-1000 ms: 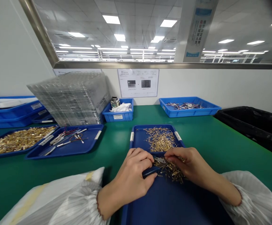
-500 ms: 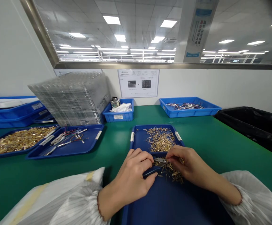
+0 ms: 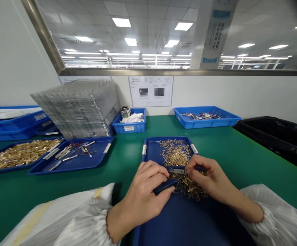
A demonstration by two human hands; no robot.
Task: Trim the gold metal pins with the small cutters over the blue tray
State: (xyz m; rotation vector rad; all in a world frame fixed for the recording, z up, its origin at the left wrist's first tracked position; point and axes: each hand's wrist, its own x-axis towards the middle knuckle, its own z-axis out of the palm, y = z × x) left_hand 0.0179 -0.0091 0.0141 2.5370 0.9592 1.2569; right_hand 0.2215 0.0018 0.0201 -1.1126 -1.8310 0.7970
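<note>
My left hand (image 3: 143, 189) is closed round blue-handled cutting pliers (image 3: 165, 186), whose metal jaws point right. At the jaw tips, my right hand (image 3: 211, 176) has thumb and forefinger pinched together; whatever small piece they hold is hidden. Beneath both hands, a heap of small brass-coloured metal pieces (image 3: 193, 188) lies at the far end of a dark blue tray (image 3: 179, 225). Just beyond, a second blue tray (image 3: 152, 158) holds a pile of thin gold-coloured pins (image 3: 176, 153).
On the left are a tray of golden parts (image 3: 22, 153) and a tray (image 3: 99, 157) with wires and tools. Behind them rises a stack of clear plastic trays (image 3: 79, 109). A blue bin (image 3: 129, 128) and a wire-filled tray (image 3: 207, 123) stand at the back; a black-lined bin (image 3: 273, 136) is right.
My right hand has shifted slightly right and up, its fingertips still at the pliers' jaws. The pliers have tilted a little in my left hand, which stays nearly in place.
</note>
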